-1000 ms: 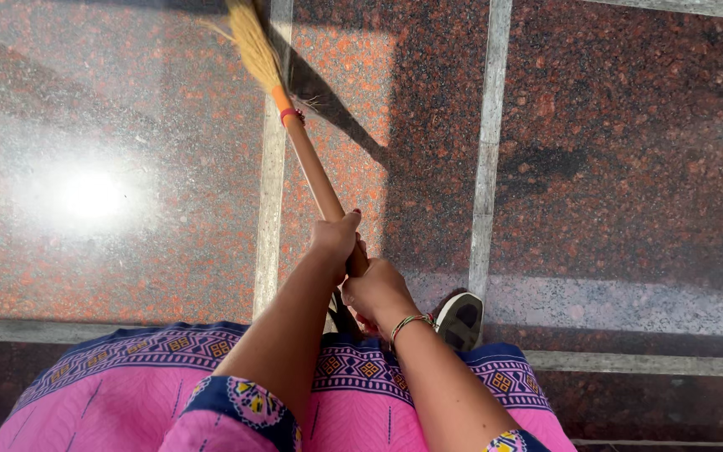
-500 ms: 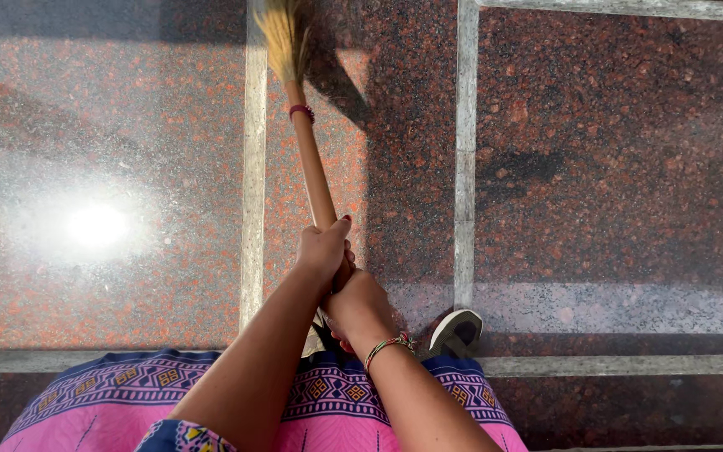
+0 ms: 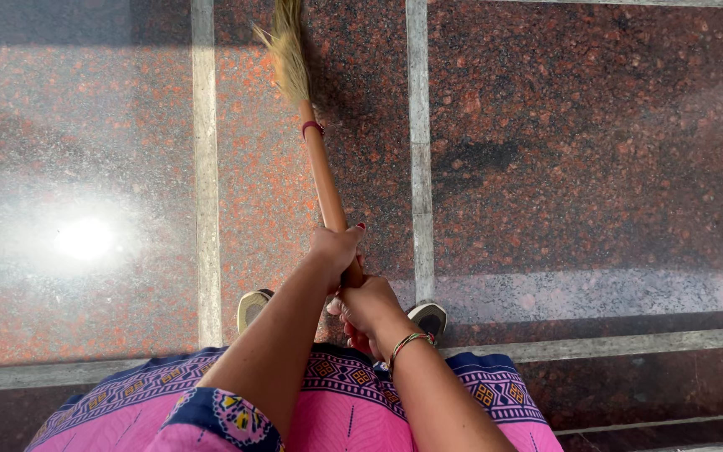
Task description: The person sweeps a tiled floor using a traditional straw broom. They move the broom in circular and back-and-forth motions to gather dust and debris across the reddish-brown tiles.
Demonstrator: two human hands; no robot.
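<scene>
A broom with an orange-brown stick and straw-coloured bristles points away from me over the red speckled granite floor. My left hand grips the stick higher up. My right hand, with a coloured thread bracelet at the wrist, grips the stick's near end just below the left one. Both hands touch each other. The bristles reach the top edge of the view.
Pale grey strips divide the floor into panels. Sunlight glares off the floor at the left. The tips of my two shoes show above the hem of my pink and blue patterned dress.
The broom head has swung from the left to nearly straight ahead. I have stepped forward and right, so the floor strips shifted left, and my left shoe has come into view.
</scene>
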